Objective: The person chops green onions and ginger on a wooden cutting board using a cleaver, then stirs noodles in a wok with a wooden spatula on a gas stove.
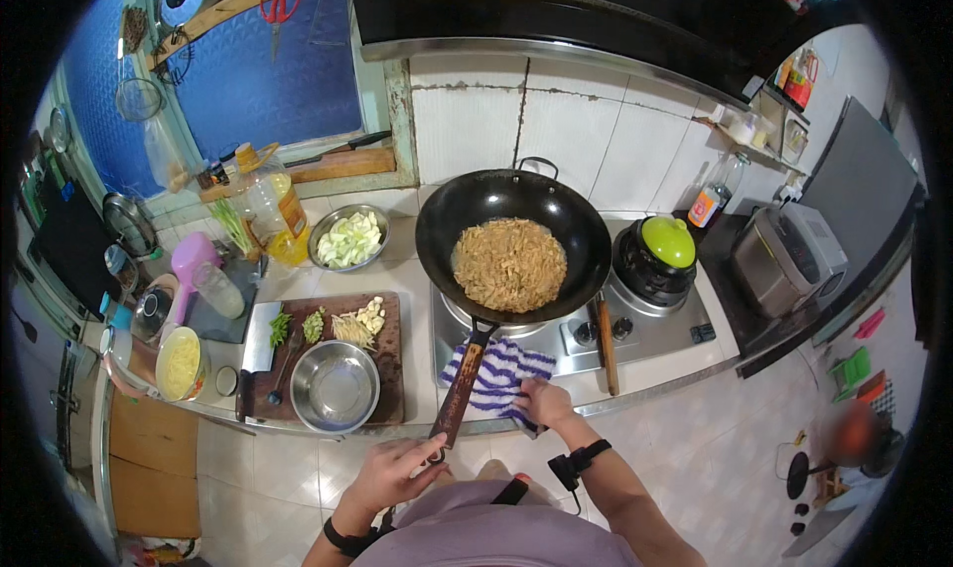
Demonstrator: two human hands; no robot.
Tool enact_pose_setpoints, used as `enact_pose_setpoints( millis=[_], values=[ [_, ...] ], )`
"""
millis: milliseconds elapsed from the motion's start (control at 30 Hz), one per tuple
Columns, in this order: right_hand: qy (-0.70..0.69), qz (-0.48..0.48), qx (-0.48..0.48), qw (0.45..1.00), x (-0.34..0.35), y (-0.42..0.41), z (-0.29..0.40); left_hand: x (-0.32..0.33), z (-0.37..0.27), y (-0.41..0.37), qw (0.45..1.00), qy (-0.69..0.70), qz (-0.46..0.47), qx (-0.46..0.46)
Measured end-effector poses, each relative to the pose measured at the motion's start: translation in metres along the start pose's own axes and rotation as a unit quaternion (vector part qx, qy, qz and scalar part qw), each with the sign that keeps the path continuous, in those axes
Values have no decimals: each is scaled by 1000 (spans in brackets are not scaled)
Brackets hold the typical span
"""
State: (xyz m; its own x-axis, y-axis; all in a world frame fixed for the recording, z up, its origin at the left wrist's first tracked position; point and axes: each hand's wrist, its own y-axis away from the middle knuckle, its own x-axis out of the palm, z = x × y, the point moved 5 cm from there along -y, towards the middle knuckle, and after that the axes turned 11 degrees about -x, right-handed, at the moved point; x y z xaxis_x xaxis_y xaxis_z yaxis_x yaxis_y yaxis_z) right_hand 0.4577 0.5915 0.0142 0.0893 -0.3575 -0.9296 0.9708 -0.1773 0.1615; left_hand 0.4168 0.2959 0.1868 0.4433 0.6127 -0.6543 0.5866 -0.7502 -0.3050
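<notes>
A black wok (439, 232) sits on the left burner of the steel gas stove (670, 351), holding brown shredded food (510, 265) in a little liquid. Its worn wooden handle (461, 392) points toward me. My left hand (391, 469) has its thumb and fingers around the handle's end. In front of the burner, my right hand (547, 403) grips a purple-and-white striped cloth (499, 373). The cloth lies partly on the stove, passes behind the wok handle and hangs over the counter's front edge.
Left of the stove, a cutting board (391, 373) bears a cleaver (259, 336), chopped ingredients and a steel bowl (335, 388). Behind stands a bowl of cut vegetables (348, 239). A wooden-handled utensil (607, 351) overhangs the front edge. A green-lidded pot (651, 269) occupies the right burner.
</notes>
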Motion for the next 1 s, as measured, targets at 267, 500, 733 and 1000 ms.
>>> enact_pose_setpoints(
  millis=[267,500,733,1000],
  values=[
    [-48,-96,-25,994,18,6,-18,9,4,4,998,23,-24,-48],
    [-75,-84,-10,994,6,10,-4,7,5,4,993,62,-14,-97],
    [-105,-122,-49,986,10,10,-8,6,1,5,990,75,-17,-117],
    [-109,-120,-48,986,13,11,-13,6,2,-8,954,7,-21,-298]
  ],
)
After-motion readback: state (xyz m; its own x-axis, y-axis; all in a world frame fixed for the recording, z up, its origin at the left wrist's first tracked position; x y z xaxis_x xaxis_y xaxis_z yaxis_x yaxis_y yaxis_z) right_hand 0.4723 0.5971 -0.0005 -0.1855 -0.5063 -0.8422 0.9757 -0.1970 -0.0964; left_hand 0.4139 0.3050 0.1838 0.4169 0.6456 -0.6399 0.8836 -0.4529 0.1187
